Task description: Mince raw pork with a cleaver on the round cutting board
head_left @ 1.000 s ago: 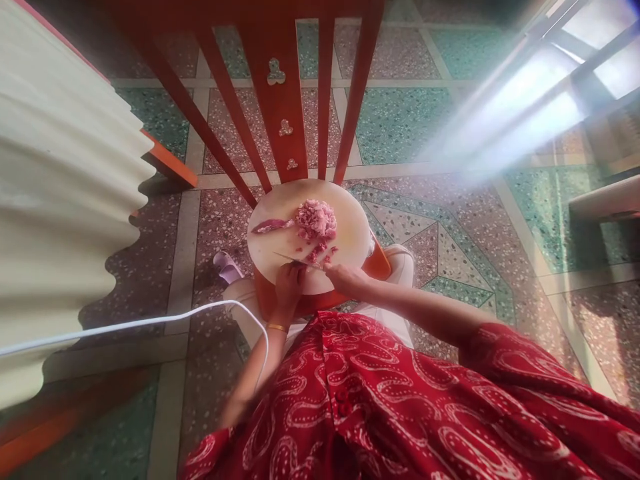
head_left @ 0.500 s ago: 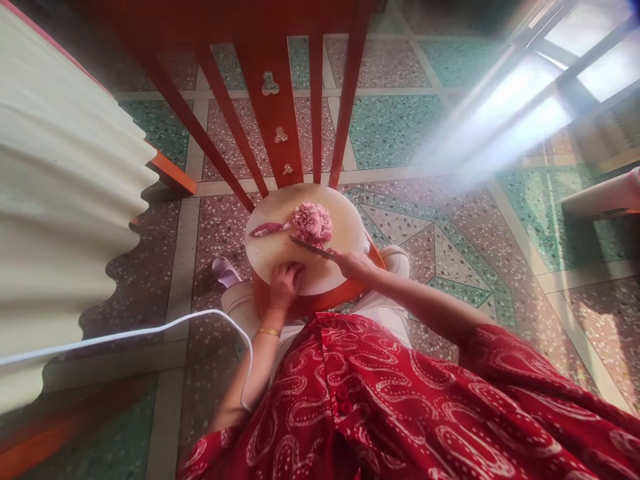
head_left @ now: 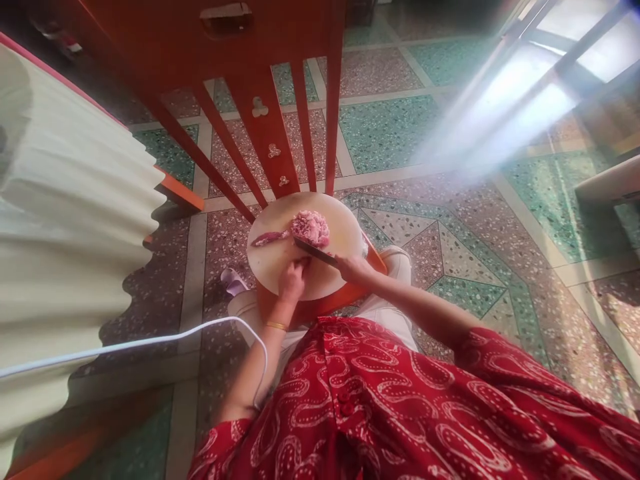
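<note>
A round, pale cutting board (head_left: 270, 267) lies on the seat of a wooden chair. Near its middle is a heap of chopped pink meat (head_left: 310, 228), and a longer strip of meat (head_left: 270, 238) lies to the left of it. My right hand (head_left: 354, 269) grips a knife (head_left: 316, 251) by the handle, its dark blade along the near edge of the heap. On the near part of the board, my left hand (head_left: 293, 279) is closed, fingertips just below the blade. What its fingers hold, if anything, is hidden.
The chair's slatted back (head_left: 260, 120) rises behind the board. A pleated cream cloth (head_left: 75, 233) hangs at the left. A white cable (head_left: 175, 337) runs from the left to my left arm. A lilac shoe (head_left: 233, 281) shows beside the chair on the patterned floor (head_left: 390, 133).
My left hand has moved up and slightly right, closer to the blade. The knife stays in my right hand by the heap. The whole view has shifted slightly.
</note>
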Motion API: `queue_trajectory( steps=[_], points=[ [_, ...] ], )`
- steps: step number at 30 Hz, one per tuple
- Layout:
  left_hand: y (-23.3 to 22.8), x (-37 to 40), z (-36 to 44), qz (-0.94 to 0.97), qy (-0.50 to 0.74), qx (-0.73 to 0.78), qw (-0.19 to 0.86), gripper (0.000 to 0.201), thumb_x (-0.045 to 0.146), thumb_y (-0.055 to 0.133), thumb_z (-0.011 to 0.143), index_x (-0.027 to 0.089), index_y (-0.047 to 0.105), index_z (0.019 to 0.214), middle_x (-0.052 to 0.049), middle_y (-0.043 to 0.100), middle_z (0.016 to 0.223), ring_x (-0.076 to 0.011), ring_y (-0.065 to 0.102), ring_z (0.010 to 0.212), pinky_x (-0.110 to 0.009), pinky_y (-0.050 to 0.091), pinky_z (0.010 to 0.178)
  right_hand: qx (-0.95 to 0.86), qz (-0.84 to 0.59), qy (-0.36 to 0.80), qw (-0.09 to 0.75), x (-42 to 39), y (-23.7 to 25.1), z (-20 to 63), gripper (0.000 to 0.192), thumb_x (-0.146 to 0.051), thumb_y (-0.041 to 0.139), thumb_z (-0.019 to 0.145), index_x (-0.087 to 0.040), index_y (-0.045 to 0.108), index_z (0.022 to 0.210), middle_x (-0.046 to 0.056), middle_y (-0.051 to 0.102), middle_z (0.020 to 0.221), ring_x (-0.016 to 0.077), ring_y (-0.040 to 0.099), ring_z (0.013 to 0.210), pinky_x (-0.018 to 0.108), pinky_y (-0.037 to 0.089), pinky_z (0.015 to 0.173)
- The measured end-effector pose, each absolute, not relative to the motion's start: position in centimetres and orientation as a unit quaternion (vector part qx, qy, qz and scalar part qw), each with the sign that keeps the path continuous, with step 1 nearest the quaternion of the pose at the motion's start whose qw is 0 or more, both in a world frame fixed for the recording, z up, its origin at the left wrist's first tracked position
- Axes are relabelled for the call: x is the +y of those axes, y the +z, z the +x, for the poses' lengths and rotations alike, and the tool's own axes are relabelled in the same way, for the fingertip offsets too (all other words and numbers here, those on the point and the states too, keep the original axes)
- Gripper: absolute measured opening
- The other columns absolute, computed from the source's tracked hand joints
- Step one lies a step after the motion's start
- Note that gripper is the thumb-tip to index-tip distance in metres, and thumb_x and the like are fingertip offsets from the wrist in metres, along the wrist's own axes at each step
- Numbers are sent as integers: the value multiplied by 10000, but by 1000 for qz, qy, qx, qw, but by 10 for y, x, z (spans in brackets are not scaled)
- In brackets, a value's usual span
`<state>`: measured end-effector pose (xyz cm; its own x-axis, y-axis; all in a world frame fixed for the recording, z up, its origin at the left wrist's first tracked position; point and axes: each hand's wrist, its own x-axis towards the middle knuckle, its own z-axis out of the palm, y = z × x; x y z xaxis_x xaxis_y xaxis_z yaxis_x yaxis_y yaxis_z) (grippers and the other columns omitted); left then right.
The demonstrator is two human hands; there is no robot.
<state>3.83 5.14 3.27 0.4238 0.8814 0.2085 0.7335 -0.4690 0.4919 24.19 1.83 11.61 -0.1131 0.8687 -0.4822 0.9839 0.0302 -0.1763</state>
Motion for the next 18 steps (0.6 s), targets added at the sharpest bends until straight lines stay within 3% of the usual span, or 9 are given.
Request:
queue_trajectory(
  steps=[6, 13, 18],
  points=[
    [24, 31, 32, 836, 254, 474, 105, 373, 241, 430, 895, 195, 512, 1256, -143, 511, 1235, -265, 499, 1079, -419, 418, 918, 725, 643, -205, 135, 13, 126, 235, 397, -172, 309, 908, -198, 376, 1299, 99, 665, 833, 234, 652, 736, 278, 444, 577],
    [14, 38, 38, 847, 258, 440, 151, 336, 135, 408, 872, 161, 561, 1170, -125, 593, 1128, -239, 522, 1056, -409, 441, 926, 748, 605, -218, 162, 11, 142, 226, 377, -156, 285, 920, -155, 400, 1279, 123, 666, 826, 218, 649, 776, 277, 450, 633],
    [7, 40, 41, 841, 249, 450, 169, 371, 81, 424, 828, 177, 566, 1157, -107, 573, 1170, -248, 499, 1087, -437, 426, 950, 739, 605, -228, 188, 6, 137, 225, 351, -128, 303, 900, -171, 444, 1218, 110, 663, 798, 233, 660, 763, 303, 472, 621]
  ],
)
